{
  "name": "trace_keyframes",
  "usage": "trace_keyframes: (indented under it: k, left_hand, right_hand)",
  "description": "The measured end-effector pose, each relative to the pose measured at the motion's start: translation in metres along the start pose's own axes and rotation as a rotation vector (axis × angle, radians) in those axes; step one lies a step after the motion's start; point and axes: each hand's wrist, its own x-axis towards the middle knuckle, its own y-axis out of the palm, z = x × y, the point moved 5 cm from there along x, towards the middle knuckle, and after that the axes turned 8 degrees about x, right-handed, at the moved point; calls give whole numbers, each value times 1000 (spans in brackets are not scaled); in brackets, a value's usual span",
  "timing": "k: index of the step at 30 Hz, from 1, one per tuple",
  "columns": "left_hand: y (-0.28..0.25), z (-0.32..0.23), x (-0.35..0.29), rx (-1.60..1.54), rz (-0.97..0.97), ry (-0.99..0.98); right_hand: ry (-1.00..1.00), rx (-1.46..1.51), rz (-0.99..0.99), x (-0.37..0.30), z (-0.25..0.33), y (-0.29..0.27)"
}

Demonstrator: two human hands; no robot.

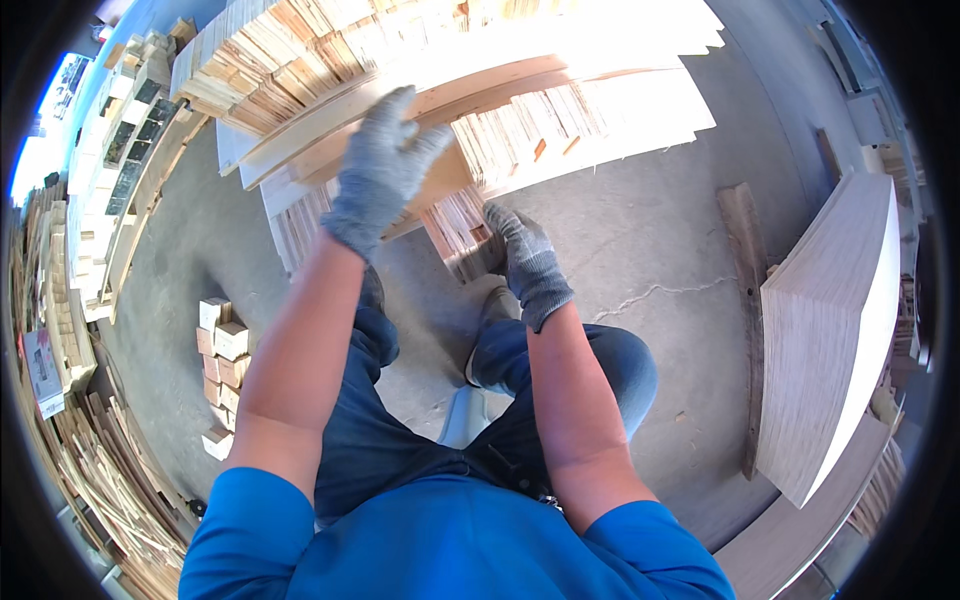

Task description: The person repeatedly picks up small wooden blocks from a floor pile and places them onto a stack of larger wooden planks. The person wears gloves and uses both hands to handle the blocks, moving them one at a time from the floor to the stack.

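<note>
Both my hands wear grey knit gloves. My left hand [385, 170] is raised over the wood in front of me, its fingers stretched out and the thumb apart, holding nothing. Lower and to the right, my right hand [527, 255] grips the right side of a small stack of thin wooden boards [458, 228]. That stack is tilted and its lower end is blurred by motion. Just beyond it lies a row of thin wooden boards [545, 130] set on edge. A long pale plank [330, 115] runs behind my left hand.
A tall pile of wooden sheets [290, 55] stands at the far side. Small wooden blocks [225, 350] are stacked on the concrete floor [660, 250] at left. To the right are a large stack of plywood sheets [825, 330] and a wooden beam [742, 300]. Long strips [110, 470] lie lower left.
</note>
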Motion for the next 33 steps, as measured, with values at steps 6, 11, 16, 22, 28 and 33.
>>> trace_keyframes:
  k: [6, 11, 16, 22, 28, 33]
  left_hand:
    - [-78, 52, -9, -11, -201, 19]
    - [-95, 60, -11, 39, -211, 13]
    - [-103, 78, -14, 228, -250, 71]
    - [-127, 121, -38, 314, -282, -34]
    - [-144, 185, -69, 84, -229, -239]
    - [-135, 196, -85, -84, -62, -529]
  right_hand:
    - [47, 97, -7, 6, -2, 11]
    - [-34, 109, -55, 15, -3, 19]
    - [39, 399, -116, -1, 11, 36]
    - [5, 457, -6, 2, -8, 42]
    - [233, 539, -175, -12, -13, 68]
    - [135, 531, -101, 1, -22, 72]
